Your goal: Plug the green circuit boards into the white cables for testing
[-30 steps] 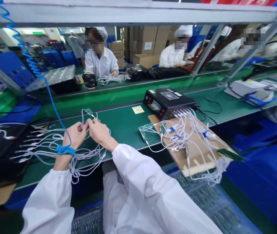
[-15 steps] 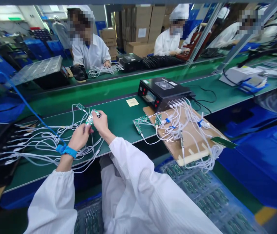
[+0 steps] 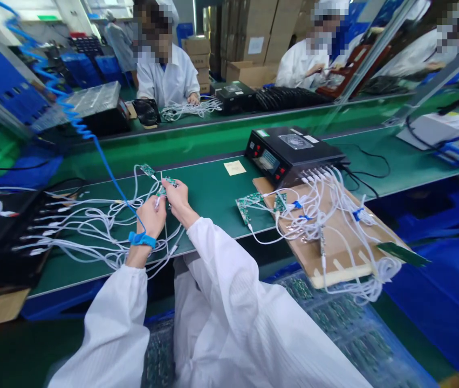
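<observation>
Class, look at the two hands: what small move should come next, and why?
Probably line the white plug up with the circuit board and press gently: the left hand pinches the plug close to the board, which the right hand holds. Whether they already join is hidden.

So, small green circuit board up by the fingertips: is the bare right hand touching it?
Touching. The head view shows the right hand gripping the green circuit board, fingers overlapping its edge, no gap.

Left grip just beside right grip, both in a pinch.
</observation>
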`<state>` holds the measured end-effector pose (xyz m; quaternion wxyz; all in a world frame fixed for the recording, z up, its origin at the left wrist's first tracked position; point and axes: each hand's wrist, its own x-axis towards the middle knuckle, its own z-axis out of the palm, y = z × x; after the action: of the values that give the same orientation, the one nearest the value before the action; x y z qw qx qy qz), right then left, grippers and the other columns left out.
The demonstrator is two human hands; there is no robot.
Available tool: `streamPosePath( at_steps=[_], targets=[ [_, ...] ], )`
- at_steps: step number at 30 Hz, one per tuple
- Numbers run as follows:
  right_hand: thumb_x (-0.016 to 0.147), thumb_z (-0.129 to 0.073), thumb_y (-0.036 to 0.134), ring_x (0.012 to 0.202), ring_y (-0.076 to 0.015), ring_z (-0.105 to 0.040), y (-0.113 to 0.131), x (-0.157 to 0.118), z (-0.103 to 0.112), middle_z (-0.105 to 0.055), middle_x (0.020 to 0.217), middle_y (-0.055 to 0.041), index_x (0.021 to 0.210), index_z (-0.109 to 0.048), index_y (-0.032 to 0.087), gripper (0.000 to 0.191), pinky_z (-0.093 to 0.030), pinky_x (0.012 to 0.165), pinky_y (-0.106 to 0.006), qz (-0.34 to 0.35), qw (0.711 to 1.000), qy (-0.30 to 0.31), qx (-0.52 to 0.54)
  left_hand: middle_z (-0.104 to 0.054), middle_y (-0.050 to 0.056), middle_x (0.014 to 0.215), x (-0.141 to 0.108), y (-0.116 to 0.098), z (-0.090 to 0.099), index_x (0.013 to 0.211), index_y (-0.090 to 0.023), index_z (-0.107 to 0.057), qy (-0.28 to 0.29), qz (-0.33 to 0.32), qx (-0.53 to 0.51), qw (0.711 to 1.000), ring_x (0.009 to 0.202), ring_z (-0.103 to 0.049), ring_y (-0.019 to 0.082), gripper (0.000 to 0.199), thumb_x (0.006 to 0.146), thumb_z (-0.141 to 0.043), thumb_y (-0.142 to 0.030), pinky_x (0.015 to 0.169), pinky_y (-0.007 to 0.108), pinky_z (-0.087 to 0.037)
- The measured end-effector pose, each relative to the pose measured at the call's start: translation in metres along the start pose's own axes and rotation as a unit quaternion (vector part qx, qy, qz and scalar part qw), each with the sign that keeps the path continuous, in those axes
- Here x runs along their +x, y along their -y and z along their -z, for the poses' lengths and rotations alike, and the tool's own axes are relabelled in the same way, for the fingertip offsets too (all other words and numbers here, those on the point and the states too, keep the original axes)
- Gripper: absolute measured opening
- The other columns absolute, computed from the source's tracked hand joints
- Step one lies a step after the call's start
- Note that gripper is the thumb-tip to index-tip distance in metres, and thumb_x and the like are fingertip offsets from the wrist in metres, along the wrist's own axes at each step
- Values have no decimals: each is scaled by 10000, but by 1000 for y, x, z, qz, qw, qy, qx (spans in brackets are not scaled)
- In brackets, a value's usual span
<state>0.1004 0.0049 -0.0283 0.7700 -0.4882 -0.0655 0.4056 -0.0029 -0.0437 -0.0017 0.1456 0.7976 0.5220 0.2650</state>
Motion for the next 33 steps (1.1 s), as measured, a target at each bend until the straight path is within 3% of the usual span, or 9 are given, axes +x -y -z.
streamPosePath(
  at_steps=[4,7,11,13,17,21,24,27,33],
  targets=[
    [896,-656,175,488,-72,-491,32,37,14,-529,551,88,822,-540,184,138,-373,442,-150,-15,998,-52,22,-568,15,665,-10,9,1,833,-185,-612,0,-3,-49,999,616,-517,159,302,1013,-499,-400,631,268,-321],
    [893,-647,177,463,-63,-459,53,66,23,-518,556,94,811,-494,204,175,-360,423,-146,-8,998,-49,30,-641,51,766,-11,19,-2,919,-177,-656,65,-27,-62,996,720,-598,194,305,1028,-454,-378,693,284,-411],
    [889,-604,189,476,-81,-503,56,86,11,-501,557,80,772,-436,227,208,-453,468,-178,-10,1000,-6,17,-616,93,746,15,24,-10,714,-185,-654,96,-59,-28,993,889,-634,257,382,1007,-488,-365,863,346,-476],
    [880,-577,172,535,-106,-578,47,87,3,-549,602,49,789,-447,224,167,-508,524,-210,-5,1000,15,-4,-639,133,842,40,24,-14,785,-171,-697,74,-54,3,996,965,-625,296,326,987,-514,-348,923,397,-474],
    [821,-582,126,623,-136,-627,24,74,2,-602,701,39,916,-510,217,149,-554,652,-270,23,996,29,-85,-661,197,1047,98,17,-23,919,-149,-731,52,-42,68,995,1114,-589,351,140,870,-620,-218,972,443,-469],
    [801,-660,180,783,-181,-648,14,50,18,-643,799,12,976,-598,218,189,-535,864,-347,71,973,61,-211,-675,155,833,129,10,-25,695,-171,-673,91,-31,91,991,1020,-645,322,94,773,-657,-120,903,382,-495],
    [811,-708,243,916,-224,-660,20,31,23,-684,914,-36,1004,-638,222,206,-488,944,-377,110,947,105,-282,-689,119,770,129,5,-10,707,-179,-667,108,-28,81,990,859,-678,262,138,830,-618,-138,821,341,-501],
    [841,-713,258,963,-258,-672,32,14,20,-711,969,-70,1017,-654,227,188,-473,899,-361,147,923,149,-324,-705,82,770,121,0,14,837,-178,-678,104,-42,69,991,737,-671,211,127,895,-566,-170,720,299,-491],
    [973,-537,228,876,-254,-717,34,-21,8,-757,980,-78,1167,-618,236,210,-432,725,-295,254,816,213,-474,-669,70,833,92,7,41,868,-185,-595,56,-84,75,992,753,-628,197,130,947,-572,-286,732,292,-454]
  ],
)
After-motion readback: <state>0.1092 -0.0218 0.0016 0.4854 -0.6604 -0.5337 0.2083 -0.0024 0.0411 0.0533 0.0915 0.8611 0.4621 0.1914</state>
